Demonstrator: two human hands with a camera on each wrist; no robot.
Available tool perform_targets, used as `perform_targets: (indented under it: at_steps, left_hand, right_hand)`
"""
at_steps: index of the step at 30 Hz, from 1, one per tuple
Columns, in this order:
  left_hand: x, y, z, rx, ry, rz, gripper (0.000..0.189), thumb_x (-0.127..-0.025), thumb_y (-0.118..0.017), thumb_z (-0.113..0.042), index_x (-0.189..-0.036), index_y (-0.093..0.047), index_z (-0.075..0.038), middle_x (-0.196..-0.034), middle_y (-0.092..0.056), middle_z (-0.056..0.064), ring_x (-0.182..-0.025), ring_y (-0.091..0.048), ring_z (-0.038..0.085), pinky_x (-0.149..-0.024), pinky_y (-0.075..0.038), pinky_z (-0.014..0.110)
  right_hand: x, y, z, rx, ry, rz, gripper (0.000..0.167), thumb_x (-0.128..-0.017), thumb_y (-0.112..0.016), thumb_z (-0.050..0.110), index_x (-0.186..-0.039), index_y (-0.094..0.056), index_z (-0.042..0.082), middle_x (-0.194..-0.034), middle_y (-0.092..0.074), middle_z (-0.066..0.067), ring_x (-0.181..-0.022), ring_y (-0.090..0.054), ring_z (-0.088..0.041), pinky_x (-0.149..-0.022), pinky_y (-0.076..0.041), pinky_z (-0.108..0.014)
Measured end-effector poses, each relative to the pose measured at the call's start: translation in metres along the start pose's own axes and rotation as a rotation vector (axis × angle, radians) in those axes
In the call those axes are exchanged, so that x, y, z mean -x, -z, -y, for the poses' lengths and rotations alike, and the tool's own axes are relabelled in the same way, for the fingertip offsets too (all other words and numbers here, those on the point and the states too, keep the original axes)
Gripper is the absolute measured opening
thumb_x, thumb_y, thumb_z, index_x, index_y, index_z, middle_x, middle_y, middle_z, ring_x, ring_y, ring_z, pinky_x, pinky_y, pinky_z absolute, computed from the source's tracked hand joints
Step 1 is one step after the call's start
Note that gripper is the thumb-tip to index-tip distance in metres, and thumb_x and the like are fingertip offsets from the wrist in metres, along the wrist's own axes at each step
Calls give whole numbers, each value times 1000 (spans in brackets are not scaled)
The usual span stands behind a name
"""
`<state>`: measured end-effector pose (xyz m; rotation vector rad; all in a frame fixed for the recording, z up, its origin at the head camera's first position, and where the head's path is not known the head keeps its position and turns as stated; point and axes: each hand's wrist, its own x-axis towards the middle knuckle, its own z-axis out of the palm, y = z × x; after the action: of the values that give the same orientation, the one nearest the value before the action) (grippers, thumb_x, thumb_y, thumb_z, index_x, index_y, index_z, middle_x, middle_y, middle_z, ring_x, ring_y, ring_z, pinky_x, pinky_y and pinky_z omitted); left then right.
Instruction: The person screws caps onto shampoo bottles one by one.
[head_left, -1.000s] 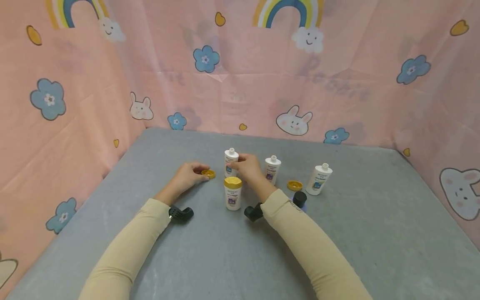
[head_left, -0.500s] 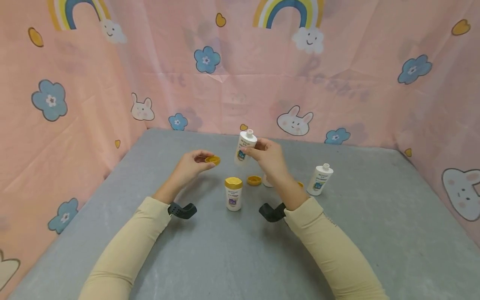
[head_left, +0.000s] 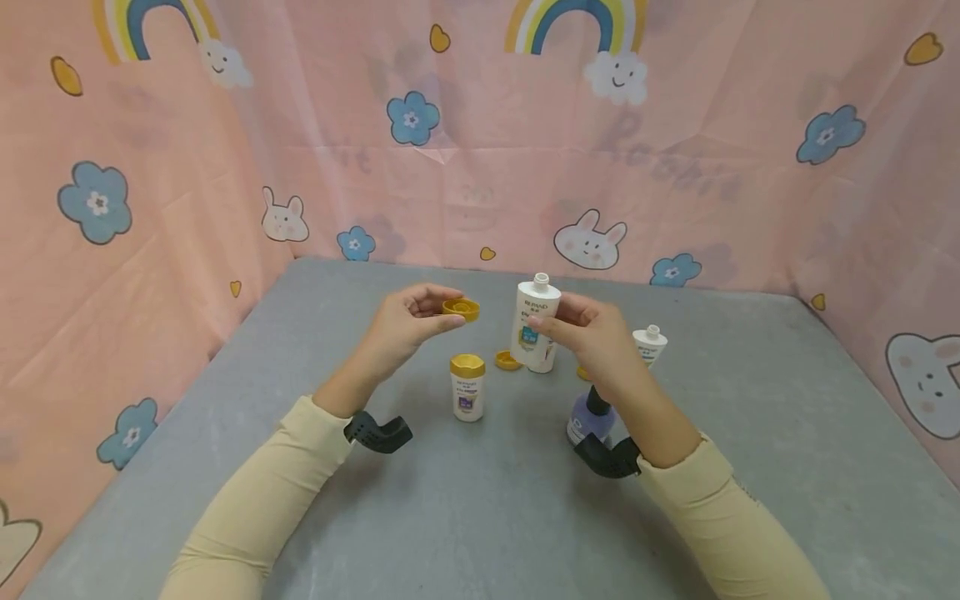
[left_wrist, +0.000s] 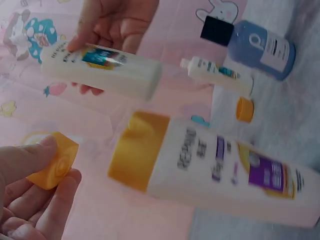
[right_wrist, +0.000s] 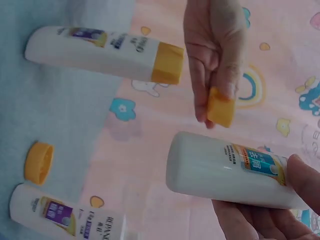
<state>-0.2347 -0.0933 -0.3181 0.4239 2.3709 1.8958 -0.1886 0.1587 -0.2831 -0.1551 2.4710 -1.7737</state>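
Observation:
My left hand (head_left: pixel 397 333) pinches a yellow bottle cap (head_left: pixel 461 311) between thumb and fingers, its inner side showing. The right hand (head_left: pixel 607 346) grips an uncapped white shampoo bottle (head_left: pixel 528 321) with a teal label, held nearly upright above the table. Cap and bottle are apart, the bottle to the right. Below and between the hands stands a white shampoo bottle with a purple label (head_left: pixel 468 398), its yellow cap on. In the right wrist view another uncapped purple-label bottle (right_wrist: pixel 70 215) shows; in the head view the held bottle partly covers it.
A second yellow cap (head_left: pixel 507 361) lies on the grey table (head_left: pixel 465 517). Another yellow cap (head_left: pixel 582 373) is mostly behind the right hand. A purple-blue bottle with a black cap (head_left: pixel 585 421) stands by the right wrist. An uncapped white bottle (head_left: pixel 649 343) stands farther right.
My right hand has lifted the teal-label bottle off the table and carried it right. The left hand has raised the yellow cap and moved it right, too.

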Motion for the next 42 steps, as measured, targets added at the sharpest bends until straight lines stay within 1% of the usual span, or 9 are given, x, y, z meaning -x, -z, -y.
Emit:
perform_targets:
  at_steps: [5,9,12,18,24,28,31,38,42]
  left_hand:
    - [7,-11,-8,21,-26,60,35,-90,-74,-12,-124,-67,-9,-126,-69,7,-113,-67,19,-97,-56,30]
    - [12,-18,-11,7,-57,90,38,-90,-73,-12,-127,-66,-11,-127,-68,6,-116,-66,19,-98,-55,30]
    - [13,-22,-12,32,-62,109,40,-90,-73,-9,-130,-64,-10,-129,-67,9,-115,-66,19,-98,-55,30]
    - [17,-26,-14,74,-48,115,32,-88,-73,-4,-118,-62,-2,-122,-69,15,-105,-68,17,-92,-58,29]
    - [21,-27,-17,22,-53,138,31,-89,-73,-7,-120,-67,-6,-122,-70,10,-107,-68,19,-94,-57,34]
    - [23,-28,-18,-23,-38,148,32,-91,-72,-12,-123,-69,-13,-122,-70,5,-109,-68,19,-97,-56,37]
    - [24,-28,-19,-33,-39,156,34,-92,-72,-13,-125,-69,-14,-123,-70,4,-109,-68,18,-97,-56,38]
    - [27,-31,-21,-31,-73,209,36,-93,-70,-12,-129,-67,-14,-130,-67,6,-112,-67,19,-96,-57,37]
    - [28,-33,-21,-63,-86,225,36,-92,-71,-11,-127,-65,-11,-126,-67,9,-113,-66,20,-92,-58,37]
  right_hand:
    - [11,-1,-10,91,-17,55,47,-98,-65,28,-140,-57,10,-141,-60,-12,-137,-50,-32,-116,-34,-60]
    - [19,-1,-17,126,3,82,47,-99,-63,25,-141,-55,6,-141,-59,-15,-134,-54,-34,-113,-39,-58]
    - [23,0,-22,146,11,91,47,-98,-64,24,-140,-55,5,-139,-60,-16,-131,-56,-34,-111,-42,-57]
    - [27,1,-29,175,43,91,47,-95,-69,25,-135,-58,4,-131,-66,-16,-122,-64,-32,-104,-50,-53]
    - [30,3,-33,200,59,93,40,-94,-70,22,-127,-60,2,-126,-68,-16,-118,-66,-32,-99,-54,-50]
    - [31,2,-35,217,70,91,39,-94,-70,22,-127,-62,3,-126,-68,-16,-117,-66,-34,-98,-54,-52]
    - [32,1,-36,236,97,95,39,-95,-69,21,-129,-62,3,-126,-68,-17,-116,-66,-35,-97,-55,-52]
    - [36,-1,-39,239,152,127,40,-97,-64,18,-134,-60,2,-127,-67,-18,-113,-67,-32,-95,-56,-51]
    - [36,-3,-41,249,176,151,38,-97,-65,18,-130,-61,0,-125,-67,-18,-112,-67,-32,-95,-56,-49]
